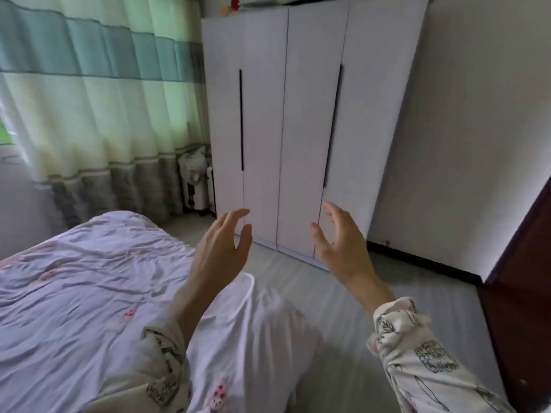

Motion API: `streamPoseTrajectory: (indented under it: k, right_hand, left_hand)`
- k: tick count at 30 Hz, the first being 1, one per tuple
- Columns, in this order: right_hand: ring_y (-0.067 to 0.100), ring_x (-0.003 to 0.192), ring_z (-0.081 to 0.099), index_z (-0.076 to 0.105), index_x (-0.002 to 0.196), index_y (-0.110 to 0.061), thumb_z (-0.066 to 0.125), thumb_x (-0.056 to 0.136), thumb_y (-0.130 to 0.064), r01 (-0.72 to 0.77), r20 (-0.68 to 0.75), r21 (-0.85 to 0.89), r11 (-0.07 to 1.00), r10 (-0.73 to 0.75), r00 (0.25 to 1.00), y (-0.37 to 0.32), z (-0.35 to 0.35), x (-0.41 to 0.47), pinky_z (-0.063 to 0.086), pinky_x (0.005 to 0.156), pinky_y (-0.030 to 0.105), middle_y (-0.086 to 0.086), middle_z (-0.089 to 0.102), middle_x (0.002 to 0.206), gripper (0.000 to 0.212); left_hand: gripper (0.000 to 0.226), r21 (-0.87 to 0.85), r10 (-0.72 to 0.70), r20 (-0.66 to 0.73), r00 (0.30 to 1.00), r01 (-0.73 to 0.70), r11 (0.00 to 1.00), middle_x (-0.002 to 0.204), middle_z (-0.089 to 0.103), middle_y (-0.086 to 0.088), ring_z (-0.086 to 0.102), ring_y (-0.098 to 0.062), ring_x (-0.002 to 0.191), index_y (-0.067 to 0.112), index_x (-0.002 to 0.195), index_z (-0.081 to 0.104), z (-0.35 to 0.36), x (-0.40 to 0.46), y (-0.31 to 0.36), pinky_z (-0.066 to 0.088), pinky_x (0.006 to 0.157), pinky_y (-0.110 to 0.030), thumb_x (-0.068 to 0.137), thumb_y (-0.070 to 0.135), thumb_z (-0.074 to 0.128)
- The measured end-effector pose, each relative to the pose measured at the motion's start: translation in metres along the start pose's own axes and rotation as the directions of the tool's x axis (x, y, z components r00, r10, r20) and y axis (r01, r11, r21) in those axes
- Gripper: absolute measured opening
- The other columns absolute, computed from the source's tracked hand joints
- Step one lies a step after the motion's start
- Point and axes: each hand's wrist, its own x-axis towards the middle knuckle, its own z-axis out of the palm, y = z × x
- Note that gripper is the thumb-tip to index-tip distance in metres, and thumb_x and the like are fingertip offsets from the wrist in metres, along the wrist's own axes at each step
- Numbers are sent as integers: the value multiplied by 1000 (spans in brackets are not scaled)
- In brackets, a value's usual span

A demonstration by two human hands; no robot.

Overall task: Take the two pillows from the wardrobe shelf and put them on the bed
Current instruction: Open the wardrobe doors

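Your left hand [222,248] and right hand [343,242] are released, grasping nothing — raised toward the tall white closed-door wardrobe [298,129] ahead; pillows unseen, presumably inside — wrinkled lilac-sheeted bed [74,278] left of both

Daylight is coming through a pleated curtain [89,93] banded in pale green, teal and grey, hanging along the left wall down to the floor. A small white appliance [198,186] is standing in the corner just beside the curtain's grey hem. Pale grey floor [343,293] is running across the room to a plain white wall [465,144] on the right, with a dark skirting strip [417,260] lining its base. A dark reddish-brown wooden panel [524,293] is filling the right edge.
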Motion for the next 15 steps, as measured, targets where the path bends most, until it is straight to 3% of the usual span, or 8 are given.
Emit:
streamPoseTrajectory:
  k: [8, 13, 15]
  right_hand:
    - [18, 122, 48, 43, 136, -18, 55, 90, -34, -98, -11, 14, 995, 98, 995, 122, 27, 95, 33, 98, 27, 4, 52, 134, 50]
    - [11, 120, 47, 43, 135, -22, 48, 85, -47, -113, -7, 17, 993, 113, 994, 198, 29, 174, 32, 95, 24, -10, 49, 124, 56]
    - [12, 120, 48, 42, 135, -21, 48, 85, -46, -112, -3, 2, 994, 112, 994, 229, 28, 210, 32, 97, 25, -6, 51, 127, 56]
  left_hand:
    - [32, -127, -133, 17, 991, 134, 983, 120, 62, -6, 60, -21, 106, 12, 122, 55, 133, 106, -61, 43, 85, -28, 94, 25, 45]
    - [33, -195, -118, 78, 990, 131, 972, 119, 62, -3, 58, -14, 103, 16, 123, 55, 225, 184, -77, 41, 84, -26, 94, 28, 43]
    - [33, -195, -97, 122, 988, 120, 974, 121, 61, -4, 58, -16, 106, 15, 124, 54, 261, 214, -76, 42, 86, -28, 95, 27, 43]
